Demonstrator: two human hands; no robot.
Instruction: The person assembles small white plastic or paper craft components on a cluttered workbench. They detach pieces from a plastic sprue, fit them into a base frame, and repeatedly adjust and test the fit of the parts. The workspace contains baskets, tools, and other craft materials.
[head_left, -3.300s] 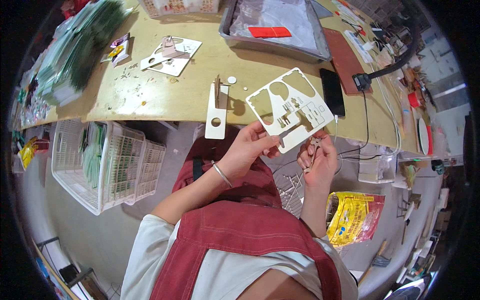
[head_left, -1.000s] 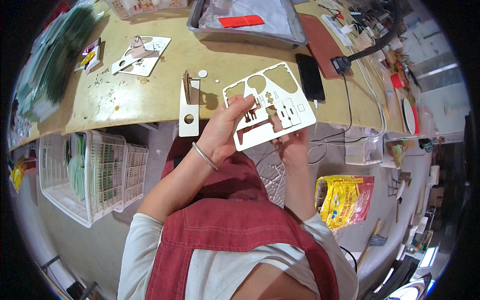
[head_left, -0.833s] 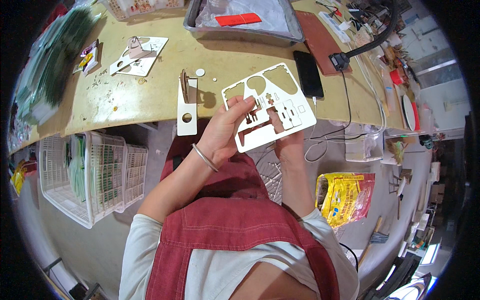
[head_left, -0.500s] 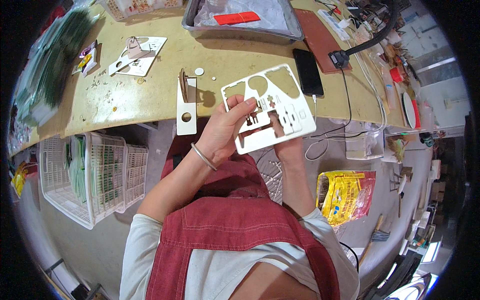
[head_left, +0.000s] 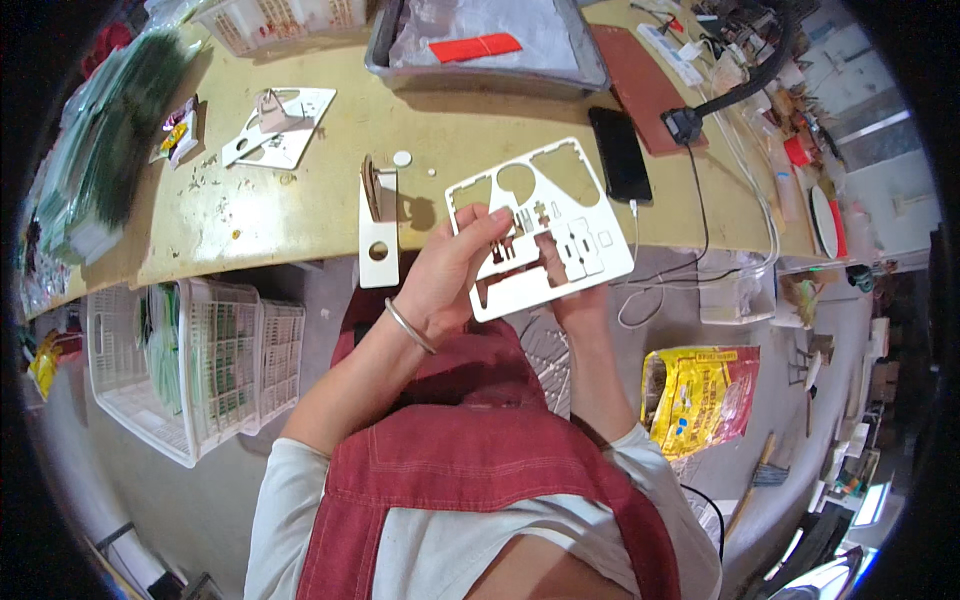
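Over the table's near edge I hold a flat white sheet of cut-out parts (head_left: 520, 292), tilted, with large openings and several small shaped pieces in it. My left hand (head_left: 445, 268) grips its left side, thumb on top. My right hand (head_left: 583, 306) holds it from beneath at the near edge; its fingers are mostly hidden, partly showing through a slot. Left of the sheet, a white strip with a round hole (head_left: 378, 226) juts past the table edge, with a thin brown piece (head_left: 369, 188) standing on it. A small white disc (head_left: 402, 158) lies beside it.
More white cut parts (head_left: 290, 140) lie at the left, near stacked plastic-wrapped packets (head_left: 120, 150). A grey tray (head_left: 480, 78) with a red packet stands at the back. A black phone (head_left: 620, 155) on a cable lies right. White crates (head_left: 190, 370) stand below the table.
The whole view has shifted slightly, so the table and things on it appear a little lower. The sheet stays in both hands, tilted slightly differently.
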